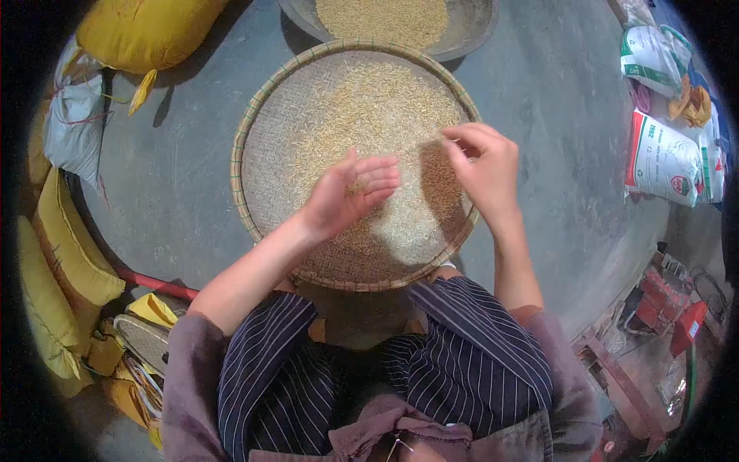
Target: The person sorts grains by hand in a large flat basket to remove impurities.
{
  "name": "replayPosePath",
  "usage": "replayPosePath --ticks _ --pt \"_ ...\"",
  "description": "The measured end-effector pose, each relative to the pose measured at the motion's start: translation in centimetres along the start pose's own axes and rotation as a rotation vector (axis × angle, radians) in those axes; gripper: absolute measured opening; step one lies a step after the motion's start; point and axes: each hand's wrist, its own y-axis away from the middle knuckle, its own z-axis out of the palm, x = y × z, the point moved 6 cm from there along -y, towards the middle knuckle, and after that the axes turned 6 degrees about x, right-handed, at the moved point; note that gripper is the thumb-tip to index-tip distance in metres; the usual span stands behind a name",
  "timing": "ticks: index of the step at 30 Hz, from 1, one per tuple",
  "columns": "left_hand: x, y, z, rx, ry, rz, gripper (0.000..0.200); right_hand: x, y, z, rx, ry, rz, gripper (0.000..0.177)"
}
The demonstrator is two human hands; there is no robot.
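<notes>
A round woven bamboo tray [258, 115] lies on the concrete floor in front of my knees, spread with unhusked rice grain [369, 108]. My left hand [350, 192] hovers palm up over the tray's middle, fingers apart, with a little grain cupped in it. My right hand [481, 165] is above the tray's right side, its fingertips pinched together over the grain; whether they pinch anything is too small to tell.
A metal basin [469, 35] of grain sits just beyond the tray. Yellow sacks [146, 27] and a grey sack [73, 127] line the left. White printed bags [666, 158] lie at right. Red tools [666, 296] stand at lower right.
</notes>
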Motion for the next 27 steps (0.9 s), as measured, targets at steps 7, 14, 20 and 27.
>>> replayPosePath --ticks 7,14,20,27 --pt "6.9 -2.6 1.0 0.184 -0.266 0.123 0.018 5.3 0.4 -2.7 0.047 0.164 0.209 0.015" --pt "21.2 -15.2 4.5 -0.007 -0.010 0.005 0.061 7.0 1.8 -1.2 -0.020 0.181 0.252 0.022" --pt "21.6 -9.5 2.5 -1.249 1.789 -1.971 0.040 8.1 2.9 -0.5 -0.087 0.192 0.298 0.024" --pt "14.6 2.5 -0.6 -1.261 2.957 -2.513 0.032 8.4 4.0 -1.5 -0.066 0.171 0.279 0.027"
